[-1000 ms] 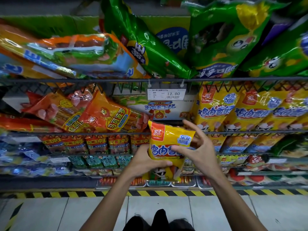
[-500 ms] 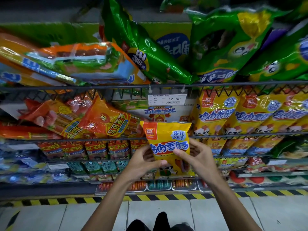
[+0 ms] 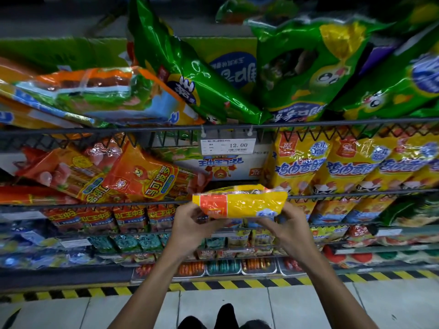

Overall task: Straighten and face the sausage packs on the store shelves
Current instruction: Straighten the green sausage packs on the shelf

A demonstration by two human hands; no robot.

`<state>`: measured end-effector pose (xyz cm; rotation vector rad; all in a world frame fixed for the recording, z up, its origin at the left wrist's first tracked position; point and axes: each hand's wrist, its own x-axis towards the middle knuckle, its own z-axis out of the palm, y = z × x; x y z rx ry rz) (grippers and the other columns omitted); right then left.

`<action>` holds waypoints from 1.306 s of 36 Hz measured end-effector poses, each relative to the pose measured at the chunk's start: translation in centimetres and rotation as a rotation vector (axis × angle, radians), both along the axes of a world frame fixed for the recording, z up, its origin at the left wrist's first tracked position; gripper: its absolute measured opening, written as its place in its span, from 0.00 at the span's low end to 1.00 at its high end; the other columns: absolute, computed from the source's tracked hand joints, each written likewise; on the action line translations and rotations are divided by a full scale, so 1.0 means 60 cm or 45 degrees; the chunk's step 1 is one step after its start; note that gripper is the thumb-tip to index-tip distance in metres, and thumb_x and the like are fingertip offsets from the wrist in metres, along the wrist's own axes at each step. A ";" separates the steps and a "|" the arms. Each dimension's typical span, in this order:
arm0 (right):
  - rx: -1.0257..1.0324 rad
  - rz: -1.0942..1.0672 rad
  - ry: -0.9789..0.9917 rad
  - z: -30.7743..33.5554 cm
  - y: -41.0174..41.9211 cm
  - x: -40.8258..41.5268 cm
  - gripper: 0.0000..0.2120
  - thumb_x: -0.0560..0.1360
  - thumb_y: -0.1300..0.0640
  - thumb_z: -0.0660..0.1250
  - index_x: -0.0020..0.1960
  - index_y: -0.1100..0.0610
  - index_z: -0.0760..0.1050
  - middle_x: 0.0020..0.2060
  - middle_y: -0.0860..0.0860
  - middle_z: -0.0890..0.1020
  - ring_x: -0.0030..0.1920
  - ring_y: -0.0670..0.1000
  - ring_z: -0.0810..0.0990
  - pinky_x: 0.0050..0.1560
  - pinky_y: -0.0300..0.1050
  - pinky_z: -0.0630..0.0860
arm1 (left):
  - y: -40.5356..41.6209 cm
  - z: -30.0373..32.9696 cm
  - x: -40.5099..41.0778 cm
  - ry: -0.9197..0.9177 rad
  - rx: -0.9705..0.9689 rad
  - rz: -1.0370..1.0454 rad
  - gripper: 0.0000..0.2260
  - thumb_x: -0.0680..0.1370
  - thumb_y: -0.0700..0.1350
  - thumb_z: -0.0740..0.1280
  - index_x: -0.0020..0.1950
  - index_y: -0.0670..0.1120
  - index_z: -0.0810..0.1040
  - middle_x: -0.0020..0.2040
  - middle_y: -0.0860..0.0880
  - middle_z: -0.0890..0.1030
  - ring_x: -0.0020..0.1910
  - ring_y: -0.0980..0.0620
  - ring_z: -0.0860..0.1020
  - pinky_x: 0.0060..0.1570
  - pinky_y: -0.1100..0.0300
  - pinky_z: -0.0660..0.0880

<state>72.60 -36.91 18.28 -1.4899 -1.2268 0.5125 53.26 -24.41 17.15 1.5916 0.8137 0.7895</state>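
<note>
I hold a yellow sausage pack [image 3: 247, 203] with an orange patch in front of the middle wire shelf, tipped back so its top edge faces me. My left hand [image 3: 194, 226] grips its left lower end and my right hand [image 3: 287, 229] grips its right lower end. To the right stands a row of matching yellow packs [image 3: 351, 165] upright behind the wire rail [image 3: 332, 194]. Behind the held pack is a gap with a cardboard box [image 3: 228, 167].
Orange packs [image 3: 142, 176] lie slanted on the left of the same shelf. Green bags [image 3: 304, 67] hang over the upper rail, where a 12.00 price tag [image 3: 228, 146] is clipped. Lower shelves hold small packs; a striped floor edge [image 3: 213, 286] runs below.
The yellow pack was upright with its front toward me; now it has tipped back flat and risen toward the shelf rail, with both hands moved up under it.
</note>
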 end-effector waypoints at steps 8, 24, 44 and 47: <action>0.122 -0.104 0.072 0.001 0.034 0.025 0.14 0.75 0.58 0.72 0.49 0.38 0.79 0.42 0.43 0.83 0.45 0.51 0.82 0.46 0.47 0.78 | 0.029 0.031 0.045 0.021 0.103 -0.002 0.09 0.70 0.34 0.79 0.43 0.46 0.83 0.31 0.65 0.82 0.33 0.68 0.80 0.28 0.69 0.75; -0.132 -0.155 0.010 -0.060 0.114 0.035 0.07 0.83 0.56 0.65 0.57 0.59 0.76 0.42 0.43 0.81 0.45 0.36 0.81 0.47 0.31 0.73 | 0.075 -0.013 0.077 0.245 0.188 0.017 0.18 0.75 0.45 0.77 0.62 0.58 0.78 0.55 0.66 0.81 0.55 0.74 0.77 0.54 0.76 0.72; -0.194 -0.594 -0.373 -0.068 0.146 0.011 0.16 0.86 0.47 0.54 0.55 0.57 0.73 0.30 0.48 0.75 0.27 0.54 0.75 0.25 0.49 0.67 | 0.088 -0.018 0.095 0.334 0.361 0.184 0.16 0.82 0.54 0.68 0.67 0.49 0.79 0.54 0.55 0.85 0.49 0.69 0.80 0.52 0.74 0.75; -0.221 -0.600 -0.391 -0.065 0.146 0.009 0.16 0.86 0.47 0.53 0.55 0.58 0.73 0.31 0.49 0.76 0.28 0.55 0.75 0.26 0.48 0.66 | 0.087 -0.026 0.098 0.355 0.417 0.220 0.18 0.82 0.59 0.65 0.68 0.51 0.78 0.54 0.55 0.86 0.53 0.60 0.83 0.55 0.62 0.80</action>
